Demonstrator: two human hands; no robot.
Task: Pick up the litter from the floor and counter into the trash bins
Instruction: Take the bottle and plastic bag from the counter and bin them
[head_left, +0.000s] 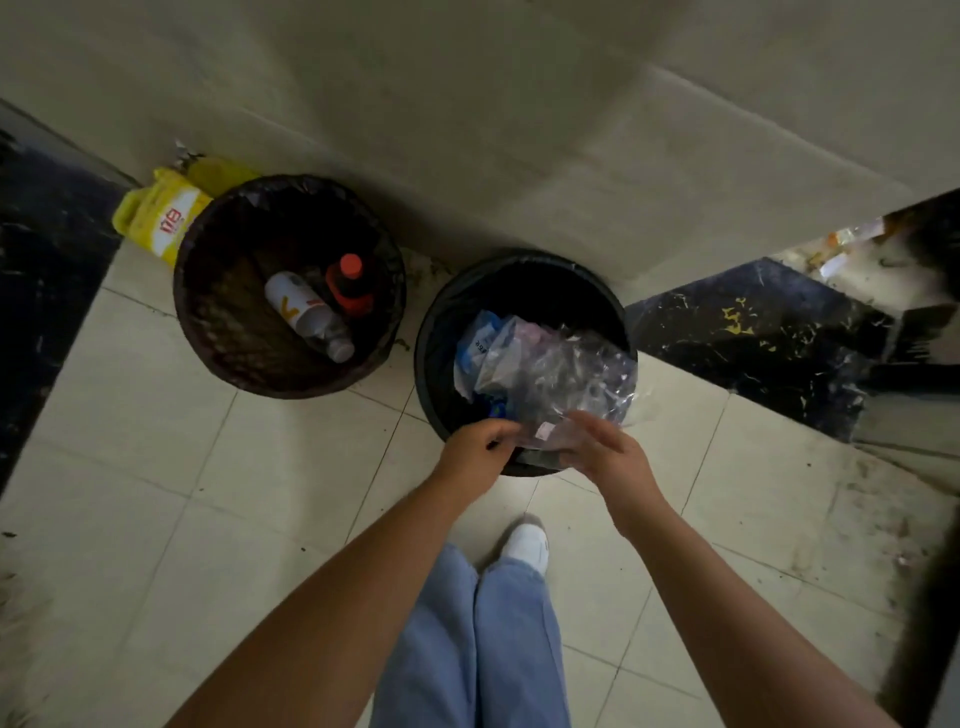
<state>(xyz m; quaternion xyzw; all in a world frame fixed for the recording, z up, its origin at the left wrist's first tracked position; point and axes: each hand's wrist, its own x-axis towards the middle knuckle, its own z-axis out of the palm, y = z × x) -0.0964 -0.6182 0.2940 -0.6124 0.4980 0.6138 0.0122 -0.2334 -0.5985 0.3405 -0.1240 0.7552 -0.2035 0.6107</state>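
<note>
My left hand (475, 447) has the fingers curled closed on the near edge of a crumpled clear plastic bag (566, 379), and my right hand (605, 452) lies with fingers half spread on the same edge; whether this grip really pinches the plastic I cannot tell. The bag hangs over the round black trash bin (436, 332) with a black liner, and blue and white wrappers (480, 348) lie under it inside. Left of this bin stands a dark brown woven basket bin (208, 312), holding a white plastic bottle (306, 312) and a dark bottle with red cap (349, 283). Behind that basket, a yellow packet (161, 218) lies on the pale tiled floor (156, 467) against the wall.
</note>
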